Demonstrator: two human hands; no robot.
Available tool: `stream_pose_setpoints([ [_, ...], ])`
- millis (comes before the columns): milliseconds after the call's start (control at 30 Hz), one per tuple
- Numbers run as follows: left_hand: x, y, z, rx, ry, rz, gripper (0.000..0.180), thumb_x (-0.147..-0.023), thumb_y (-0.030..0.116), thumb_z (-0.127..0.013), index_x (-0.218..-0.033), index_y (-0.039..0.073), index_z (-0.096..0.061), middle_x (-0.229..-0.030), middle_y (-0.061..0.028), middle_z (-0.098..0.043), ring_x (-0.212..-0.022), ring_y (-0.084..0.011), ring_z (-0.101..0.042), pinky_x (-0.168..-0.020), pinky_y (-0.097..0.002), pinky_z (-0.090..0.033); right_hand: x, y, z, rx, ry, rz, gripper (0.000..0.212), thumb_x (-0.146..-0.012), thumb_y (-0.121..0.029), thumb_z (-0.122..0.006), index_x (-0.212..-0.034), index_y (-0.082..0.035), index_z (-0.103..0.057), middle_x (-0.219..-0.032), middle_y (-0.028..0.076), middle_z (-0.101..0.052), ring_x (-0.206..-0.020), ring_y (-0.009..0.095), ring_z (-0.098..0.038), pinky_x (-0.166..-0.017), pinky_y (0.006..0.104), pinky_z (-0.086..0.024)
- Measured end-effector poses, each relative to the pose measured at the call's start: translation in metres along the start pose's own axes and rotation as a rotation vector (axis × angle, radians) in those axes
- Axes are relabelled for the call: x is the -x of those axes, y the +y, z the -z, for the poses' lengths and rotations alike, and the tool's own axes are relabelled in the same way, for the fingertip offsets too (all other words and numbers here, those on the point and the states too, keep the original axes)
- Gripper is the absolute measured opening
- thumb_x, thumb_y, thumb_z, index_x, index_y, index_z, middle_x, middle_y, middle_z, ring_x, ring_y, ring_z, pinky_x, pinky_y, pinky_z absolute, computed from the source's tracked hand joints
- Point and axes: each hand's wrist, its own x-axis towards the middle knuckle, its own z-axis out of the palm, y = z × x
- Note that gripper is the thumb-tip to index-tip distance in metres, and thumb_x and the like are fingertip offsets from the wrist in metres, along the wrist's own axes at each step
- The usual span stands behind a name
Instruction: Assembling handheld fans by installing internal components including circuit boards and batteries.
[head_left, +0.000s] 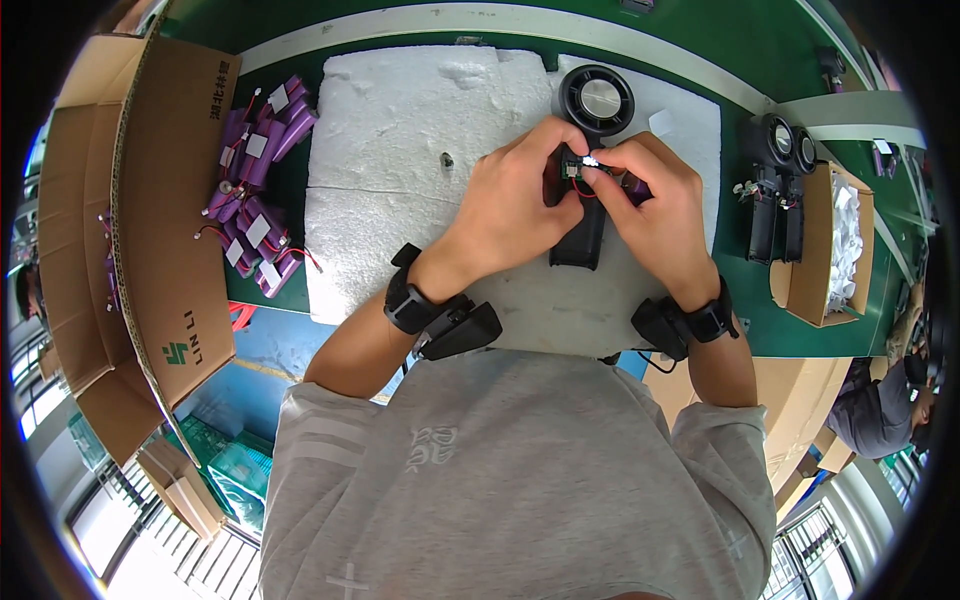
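Observation:
A black handheld fan (577,243) lies on a white foam sheet (390,130), its round head pointing away from me. My left hand (505,200) is closed around the fan's middle, thumb and forefinger beside a small circuit board (572,171). With thumb and forefinger, my right hand (655,190) pinches a small white connector (590,161) at that board. Red wire curves just below the connector. Partly hidden under my right hand is a purple battery cell (632,186). Whether the connector sits in its socket cannot be made out.
Several purple battery packs (262,190) with wires lie left of the foam, beside a tall cardboard box (180,220). On the right, more black fans (775,195) lie by a small carton (818,285) holding white pieces. Another person (885,415) is at the far right.

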Motion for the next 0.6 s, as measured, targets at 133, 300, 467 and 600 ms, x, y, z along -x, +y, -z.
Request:
stream_pose_setpoints([
  [133, -0.003, -0.006, 0.007, 0.308, -0.075, 0.003, 0.027, -0.079, 0.0, -0.064, -0.104, 0.007, -0.062, -0.073, -0.0106, -0.064, -0.06, -0.0232, -0.062, -0.057, -0.0325, -0.05, 0.0, 0.001, 0.0, 0.015, 0.008, 0.016, 0.018, -0.076, -0.002, -0.075, -0.091, -0.003, -0.065, -0.075, 0.006, -0.059, -0.058, 0.012, -0.054, -0.052, 0.0246, -0.043],
  [300, -0.008, -0.006, 0.011, 0.092, -0.063, -0.183, 0.021, -0.085, 0.0, -0.062, -0.102, 0.009, -0.07, -0.072, -0.0085, -0.066, -0.058, -0.019, -0.06, -0.056, -0.0282, -0.048, -0.001, 0.002, 0.005, -0.027, -0.022, -0.12, 0.017, -0.079, -0.005, -0.074, -0.09, -0.003, -0.062, -0.073, 0.003, -0.057, -0.055, 0.011, -0.05, -0.051, 0.0237, -0.041],
  [467, -0.012, -0.003, 0.015, 0.049, -0.14, -0.154, 0.023, -0.084, -0.001, -0.063, -0.102, 0.01, -0.072, -0.074, -0.0082, -0.066, -0.06, -0.0193, -0.06, -0.058, -0.0287, -0.048, -0.004, 0.0, 0.018, -0.078, -0.263, -0.281, 0.02, -0.081, -0.008, -0.073, -0.095, -0.003, -0.059, -0.073, 0.002, -0.056, -0.058, 0.009, -0.048, -0.055, 0.0239, -0.041],
  [600, -0.014, -0.002, 0.021, 0.062, -0.226, -0.121, 0.026, -0.085, -0.004, -0.062, -0.107, 0.007, -0.071, -0.083, -0.007, -0.066, -0.072, -0.0157, -0.061, -0.066, -0.0266, -0.049, -0.004, 0.002, 0.033, -0.202, -0.489, -0.342, 0.031, -0.081, -0.007, -0.073, -0.107, -0.005, -0.055, -0.082, 0.003, -0.055, -0.068, 0.009, -0.049, -0.061, 0.0239, -0.043],
])
